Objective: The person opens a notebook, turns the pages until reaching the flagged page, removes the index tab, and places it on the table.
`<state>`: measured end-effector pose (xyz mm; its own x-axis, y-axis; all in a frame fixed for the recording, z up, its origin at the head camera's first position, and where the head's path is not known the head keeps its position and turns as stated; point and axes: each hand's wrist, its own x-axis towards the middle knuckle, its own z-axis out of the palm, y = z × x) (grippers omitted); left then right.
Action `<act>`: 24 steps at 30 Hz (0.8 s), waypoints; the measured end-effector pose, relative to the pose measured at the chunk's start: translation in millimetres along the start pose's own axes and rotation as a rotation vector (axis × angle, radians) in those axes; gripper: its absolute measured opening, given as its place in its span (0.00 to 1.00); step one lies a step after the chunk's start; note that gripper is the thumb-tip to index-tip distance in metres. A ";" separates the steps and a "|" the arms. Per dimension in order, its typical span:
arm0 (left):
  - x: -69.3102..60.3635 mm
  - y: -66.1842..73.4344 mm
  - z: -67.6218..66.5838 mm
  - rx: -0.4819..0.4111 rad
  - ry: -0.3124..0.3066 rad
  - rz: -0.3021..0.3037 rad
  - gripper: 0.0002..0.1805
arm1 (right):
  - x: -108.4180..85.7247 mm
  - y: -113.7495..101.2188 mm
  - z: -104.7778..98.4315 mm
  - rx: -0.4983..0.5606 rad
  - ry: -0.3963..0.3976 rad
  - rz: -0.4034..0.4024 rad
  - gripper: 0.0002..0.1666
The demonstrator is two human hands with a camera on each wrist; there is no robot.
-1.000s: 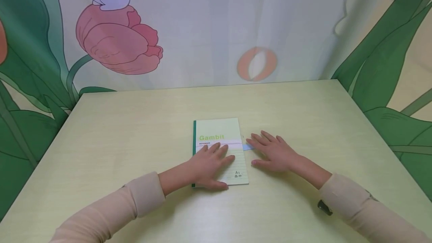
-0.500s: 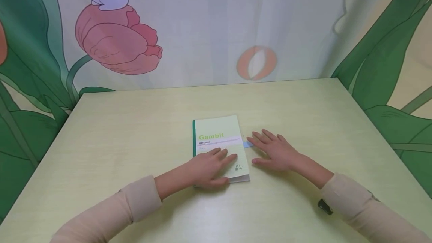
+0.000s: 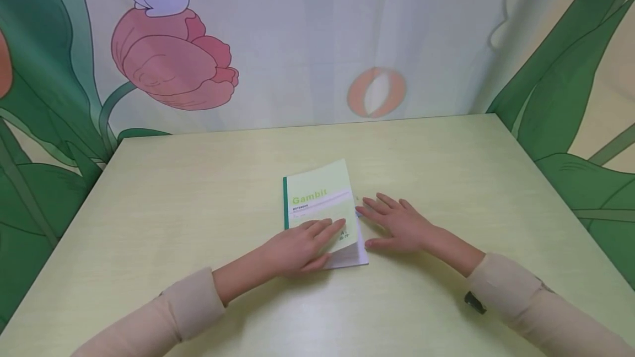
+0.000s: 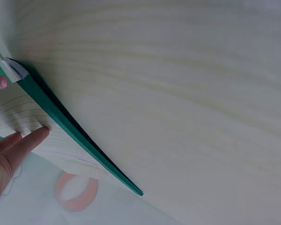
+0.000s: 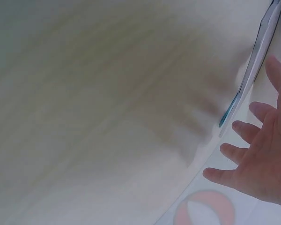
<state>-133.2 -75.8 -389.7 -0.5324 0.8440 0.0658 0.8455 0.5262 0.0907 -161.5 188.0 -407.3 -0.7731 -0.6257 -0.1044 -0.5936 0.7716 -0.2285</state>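
Lifting the notebook's [image 3: 317, 194] cover seems the step in hand. It lies on the table [image 3: 198, 197]; the left hand [image 3: 297, 247] appears to pinch the cover. The right hand [image 3: 399, 230], fingers spread, is just beside (whether touching, I cannot tell). The next move calls for a steady hold. No container shows.

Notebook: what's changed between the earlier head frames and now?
Front cover: right edge lifted, exposing pages at the near right corner. Left hand, on the cover, slid left; whether it pinches the cover is unclear. Right hand edged slightly left, nearer the pages. Green spine stayed put.
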 end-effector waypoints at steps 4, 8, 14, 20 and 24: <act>-4.0 -0.2 0.6 0.008 0.062 0.023 0.32 | 4.1 -4.5 1.4 -0.011 -0.031 -0.011 0.46; -7.3 -0.4 1.5 0.033 0.121 0.044 0.33 | 7.2 -8.2 3.0 -0.037 -0.045 -0.035 0.47; -11.7 1.5 -0.4 0.068 0.171 0.043 0.33 | 8.8 -11.0 3.6 -0.056 -0.052 -0.044 0.45; -15.5 3.2 -6.5 0.227 0.205 0.055 0.33 | 9.7 -12.0 3.3 -0.051 -0.063 -0.033 0.46; -17.3 3.2 -12.9 0.300 0.198 0.067 0.34 | 10.1 -11.6 4.6 -0.060 -0.069 -0.027 0.46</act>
<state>-121.8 -90.0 -377.7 -0.4486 0.8563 0.2559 0.8376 0.5027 -0.2138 -161.5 172.2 -410.2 -0.7407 -0.6510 -0.1660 -0.6279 0.7587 -0.1736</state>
